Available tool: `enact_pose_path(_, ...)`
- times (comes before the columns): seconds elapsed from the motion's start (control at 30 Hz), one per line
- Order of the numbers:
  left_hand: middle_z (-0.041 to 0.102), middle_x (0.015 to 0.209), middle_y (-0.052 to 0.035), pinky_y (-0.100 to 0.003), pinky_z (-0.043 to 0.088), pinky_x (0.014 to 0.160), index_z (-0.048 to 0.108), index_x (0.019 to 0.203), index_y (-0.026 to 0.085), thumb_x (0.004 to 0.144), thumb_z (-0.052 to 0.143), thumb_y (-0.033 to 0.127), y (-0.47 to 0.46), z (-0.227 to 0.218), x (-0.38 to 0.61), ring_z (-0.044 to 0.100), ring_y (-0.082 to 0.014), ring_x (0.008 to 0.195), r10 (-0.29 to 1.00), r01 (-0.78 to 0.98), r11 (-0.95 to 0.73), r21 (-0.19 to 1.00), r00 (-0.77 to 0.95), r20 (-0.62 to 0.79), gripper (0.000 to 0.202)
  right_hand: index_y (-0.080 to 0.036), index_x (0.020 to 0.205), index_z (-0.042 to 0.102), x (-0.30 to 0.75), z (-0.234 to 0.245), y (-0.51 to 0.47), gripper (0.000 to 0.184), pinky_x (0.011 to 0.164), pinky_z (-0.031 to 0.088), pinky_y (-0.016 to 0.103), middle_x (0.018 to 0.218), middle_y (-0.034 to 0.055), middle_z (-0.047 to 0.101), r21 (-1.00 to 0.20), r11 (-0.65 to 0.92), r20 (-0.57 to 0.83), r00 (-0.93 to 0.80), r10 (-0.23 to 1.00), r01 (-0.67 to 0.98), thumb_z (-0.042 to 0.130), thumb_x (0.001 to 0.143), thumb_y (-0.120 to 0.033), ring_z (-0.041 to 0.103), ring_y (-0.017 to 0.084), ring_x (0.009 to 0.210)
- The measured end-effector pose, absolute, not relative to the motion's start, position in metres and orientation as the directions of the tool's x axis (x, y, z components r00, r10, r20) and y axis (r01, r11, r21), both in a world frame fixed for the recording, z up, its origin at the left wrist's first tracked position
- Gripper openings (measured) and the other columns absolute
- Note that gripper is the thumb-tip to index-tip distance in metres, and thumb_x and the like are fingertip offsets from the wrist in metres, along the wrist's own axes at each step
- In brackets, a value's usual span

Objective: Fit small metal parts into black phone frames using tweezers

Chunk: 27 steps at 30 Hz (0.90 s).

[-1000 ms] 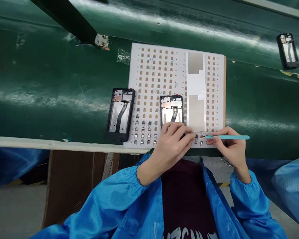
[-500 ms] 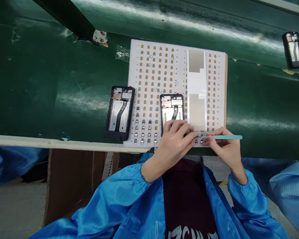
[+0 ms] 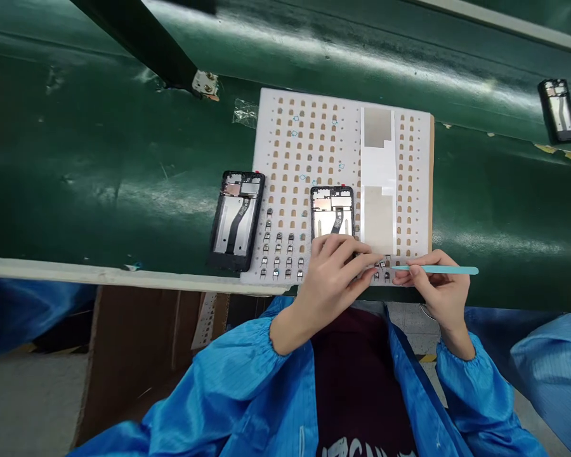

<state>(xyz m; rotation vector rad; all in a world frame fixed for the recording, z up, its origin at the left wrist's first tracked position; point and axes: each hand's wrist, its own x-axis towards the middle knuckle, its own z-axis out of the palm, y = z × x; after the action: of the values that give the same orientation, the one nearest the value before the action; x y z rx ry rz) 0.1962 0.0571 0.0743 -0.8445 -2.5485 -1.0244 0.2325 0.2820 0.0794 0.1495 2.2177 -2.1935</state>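
My right hand (image 3: 440, 289) is closed around turquoise tweezers (image 3: 450, 270), held almost level with the thin tip pointing left. That tip is beside a small metal part (image 3: 382, 264) at the front of the white foam board (image 3: 347, 136). My left hand (image 3: 333, 273) is bent over the lower end of an opened phone (image 3: 333, 219), hiding it. Its thumb and index finger come together close to the metal part; whether they pinch anything is too small to see. A second opened phone (image 3: 236, 219) lies across the board's left edge.
Small metal parts (image 3: 276, 260) sit in rows at the board's front left. A sheet with grey pads (image 3: 379, 219) lies on its right side. Another phone (image 3: 559, 111) rests far right on the green table (image 3: 495, 209). A dark post (image 3: 143, 41) rises at back left.
My right hand and the tweezers have shifted slightly right, drawing away from my left fingertips. My left hand keeps its place over the phone. The whole view has shifted a little.
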Motion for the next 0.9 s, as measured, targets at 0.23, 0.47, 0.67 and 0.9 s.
enact_pose_path(0.23, 0.079, 0.096, 0.0008, -0.038, 0.051, 0.088, 0.074, 0.107, 0.024, 0.101, 0.074, 0.012, 0.054, 0.091, 0.200, 0.069, -0.0187, 0.097, 0.307, 0.528, 0.415, 0.740, -0.848, 0.433, 0.014, -0.023, 0.100, 0.079, 0.236, 0.093, 0.269, 0.006, 0.055, 0.070, 0.026, 0.082, 0.0047, 0.082, -0.995, -0.094, -0.046, -0.997, 0.055, 0.040, 0.082, 0.103, -0.026, 0.081, 0.024, 0.067)
enact_pose_path(0.47, 0.079, 0.093, -0.0005, -0.037, 0.056, 0.086, 0.078, 0.100, 0.024, 0.101, 0.074, 0.014, 0.048, 0.098, 0.202, 0.070, -0.0189, 0.095, 0.171, 0.389, 0.334, 0.859, -0.921, 0.351, 0.011, -0.024, 0.110, 0.077, 0.238, 0.097, 0.249, 0.008, 0.056, 0.073, 0.031, 0.087, 0.0042, 0.082, -0.987, -0.002, 0.158, -0.984, 0.080, -0.159, 0.077, 0.105, -0.019, 0.083, 0.027, 0.074)
enact_pose_path(0.67, 0.079, 0.094, -0.0004, -0.035, 0.058, 0.087, 0.076, 0.098, 0.023, 0.099, 0.074, 0.009, 0.046, 0.099, 0.203, 0.071, -0.0176, 0.094, 0.030, 0.299, 0.265, 0.917, -0.953, 0.302, 0.014, -0.024, 0.121, 0.079, 0.234, 0.092, 0.226, 0.030, 0.064, 0.076, 0.041, 0.099, 0.0064, 0.083, -0.876, 0.227, 0.458, -0.882, 0.109, -0.427, 0.079, 0.097, -0.006, 0.083, 0.030, 0.080)
enact_pose_path(0.9, 0.078, 0.095, 0.0002, -0.036, 0.057, 0.086, 0.077, 0.102, 0.024, 0.099, 0.075, 0.009, 0.006, 0.102, 0.198, 0.071, -0.0179, 0.094, 0.016, 0.350, 0.390, 0.852, -0.927, 0.374, 0.016, -0.019, 0.110, 0.080, 0.207, 0.106, 0.214, 0.016, 0.065, 0.077, 0.041, 0.092, 0.0060, 0.082, -0.878, 0.249, 0.459, -0.867, 0.192, -0.410, 0.082, 0.098, -0.010, 0.083, 0.031, 0.078)
